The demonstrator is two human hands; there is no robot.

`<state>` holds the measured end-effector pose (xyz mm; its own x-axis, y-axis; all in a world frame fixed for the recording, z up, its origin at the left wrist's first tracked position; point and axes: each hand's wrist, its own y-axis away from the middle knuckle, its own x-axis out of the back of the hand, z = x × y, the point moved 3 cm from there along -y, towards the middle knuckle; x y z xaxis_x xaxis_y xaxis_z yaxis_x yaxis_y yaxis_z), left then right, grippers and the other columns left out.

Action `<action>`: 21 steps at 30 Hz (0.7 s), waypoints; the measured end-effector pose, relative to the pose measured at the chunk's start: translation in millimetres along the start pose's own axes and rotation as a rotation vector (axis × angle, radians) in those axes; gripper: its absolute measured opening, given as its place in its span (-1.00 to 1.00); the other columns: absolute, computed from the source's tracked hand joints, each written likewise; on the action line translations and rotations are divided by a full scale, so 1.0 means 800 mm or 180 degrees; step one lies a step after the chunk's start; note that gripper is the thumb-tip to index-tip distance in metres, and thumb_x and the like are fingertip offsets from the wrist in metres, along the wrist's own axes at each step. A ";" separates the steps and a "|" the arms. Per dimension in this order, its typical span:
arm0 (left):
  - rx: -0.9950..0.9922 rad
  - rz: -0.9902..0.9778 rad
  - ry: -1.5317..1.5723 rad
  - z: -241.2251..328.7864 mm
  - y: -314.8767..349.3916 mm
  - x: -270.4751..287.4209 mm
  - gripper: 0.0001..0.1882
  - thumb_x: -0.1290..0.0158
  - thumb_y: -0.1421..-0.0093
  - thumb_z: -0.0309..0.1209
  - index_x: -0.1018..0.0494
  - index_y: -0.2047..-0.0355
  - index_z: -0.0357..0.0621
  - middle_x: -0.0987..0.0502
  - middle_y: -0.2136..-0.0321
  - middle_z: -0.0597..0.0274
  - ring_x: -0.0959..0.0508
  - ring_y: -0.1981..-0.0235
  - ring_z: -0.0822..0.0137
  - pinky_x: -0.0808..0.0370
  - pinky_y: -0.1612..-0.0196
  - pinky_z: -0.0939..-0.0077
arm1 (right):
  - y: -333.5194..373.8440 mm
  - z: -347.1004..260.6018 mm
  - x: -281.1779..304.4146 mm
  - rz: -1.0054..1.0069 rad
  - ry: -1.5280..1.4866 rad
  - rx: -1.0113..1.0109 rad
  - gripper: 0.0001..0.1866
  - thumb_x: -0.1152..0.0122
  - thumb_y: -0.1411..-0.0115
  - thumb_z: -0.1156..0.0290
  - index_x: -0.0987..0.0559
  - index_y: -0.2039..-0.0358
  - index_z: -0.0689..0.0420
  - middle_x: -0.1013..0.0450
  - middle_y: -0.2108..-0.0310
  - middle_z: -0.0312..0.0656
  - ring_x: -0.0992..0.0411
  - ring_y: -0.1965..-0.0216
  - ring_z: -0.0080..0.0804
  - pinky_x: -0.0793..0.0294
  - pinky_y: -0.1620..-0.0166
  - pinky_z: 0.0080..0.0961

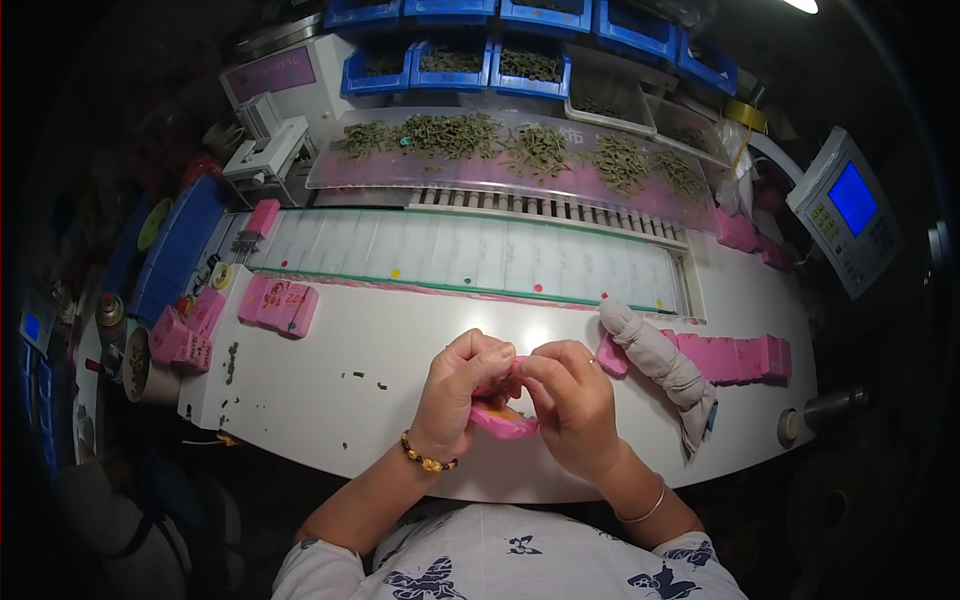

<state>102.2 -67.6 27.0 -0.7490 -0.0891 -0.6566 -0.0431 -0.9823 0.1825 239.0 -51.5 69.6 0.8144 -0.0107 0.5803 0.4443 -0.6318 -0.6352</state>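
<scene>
Over the near edge of the white table, both hands hold a pink rubber mold (503, 420) whose halves look spread apart, with a yellowish patch on the lower flap. My left hand (460, 385), with a beaded bracelet at the wrist, grips it from the left, thumb on top. Fingertips of my right hand (570, 400) pinch its upper right part; whether they also hold something small is hidden. Just right of the hands, a wrapped grey-white cloth roll (655, 355) lies slantwise beside a row of pink molds (735, 357).
More pink molds (278, 306) sit at the left, near a spray can (110, 310). Small dark green pieces (358, 375) lie scattered on the tabletop. Beyond a glass-topped light panel (430, 257) stands a clear tray (330, 178) of green pieces, below blue bins (378, 85). A control screen (852, 198) stands right.
</scene>
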 end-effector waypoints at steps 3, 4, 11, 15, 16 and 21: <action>-0.0011 0.0062 0.0031 0.000 0.000 -0.001 -0.77 -0.09 -0.19 -0.34 -0.31 0.54 -0.06 -0.40 0.58 0.35 -0.45 0.56 0.49 -0.37 0.50 0.63 | 0.000 0.003 0.000 -0.0050 -0.0201 -0.0055 -0.62 -0.16 0.21 0.79 -0.51 0.32 0.17 -0.37 0.41 -0.18 -0.39 0.41 -0.26 -0.38 0.44 -0.44; -0.0003 0.0108 0.0066 0.000 0.000 -0.001 -0.78 -0.08 -0.19 -0.35 -0.30 0.55 -0.06 -0.40 0.59 0.35 -0.45 0.56 0.48 -0.36 0.51 0.63 | 0.001 0.004 0.001 -0.0049 -0.0199 -0.0056 -0.62 -0.16 0.21 0.79 -0.51 0.32 0.17 -0.37 0.41 -0.18 -0.39 0.41 -0.26 -0.38 0.44 -0.44; 0.0097 0.0248 0.0210 -0.003 -0.001 -0.002 -0.75 -0.06 -0.19 -0.37 -0.26 0.59 -0.02 -0.37 0.60 0.38 -0.37 0.60 0.55 -0.35 0.51 0.66 | 0.001 0.011 -0.001 -0.0212 -0.0958 -0.0617 -0.79 -0.23 0.02 0.67 -0.47 0.34 0.17 -0.37 0.39 -0.20 -0.39 0.39 -0.35 -0.39 0.41 -0.49; 0.0082 0.0156 0.0012 -0.005 -0.001 0.003 -0.81 0.01 -0.21 -0.36 -0.27 0.52 -0.07 -0.40 0.52 0.33 -0.37 0.54 0.51 -0.39 0.44 0.60 | 0.003 0.014 -0.002 -0.0337 -0.0906 -0.0568 -0.83 -0.25 -0.02 0.59 -0.47 0.35 0.16 -0.35 0.38 -0.20 -0.35 0.38 -0.38 -0.34 0.41 -0.53; 0.0123 0.0084 -0.0114 -0.005 -0.001 0.003 -0.84 0.07 -0.22 -0.36 -0.29 0.46 -0.13 -0.44 0.45 0.25 -0.42 0.48 0.45 -0.43 0.38 0.54 | 0.003 0.013 -0.002 -0.0336 -0.0904 -0.0566 -0.83 -0.25 -0.02 0.59 -0.47 0.35 0.16 -0.35 0.38 -0.20 -0.35 0.38 -0.38 -0.34 0.41 -0.53; 0.0231 0.0099 0.0066 -0.011 -0.005 0.003 -0.84 0.06 -0.22 -0.36 -0.29 0.47 -0.14 -0.44 0.46 0.25 -0.42 0.47 0.44 -0.44 0.36 0.53 | 0.004 0.011 -0.001 -0.0119 -0.0926 -0.0601 -0.82 -0.29 -0.02 0.56 -0.47 0.37 0.15 -0.30 0.38 -0.22 -0.29 0.34 -0.41 -0.30 0.40 -0.54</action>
<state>106.4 -65.3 18.2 -0.7369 -0.1234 -0.6646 -0.0684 -0.9645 0.2550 242.8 -47.1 62.3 0.8832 0.2195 0.4145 0.4211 -0.7601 -0.4948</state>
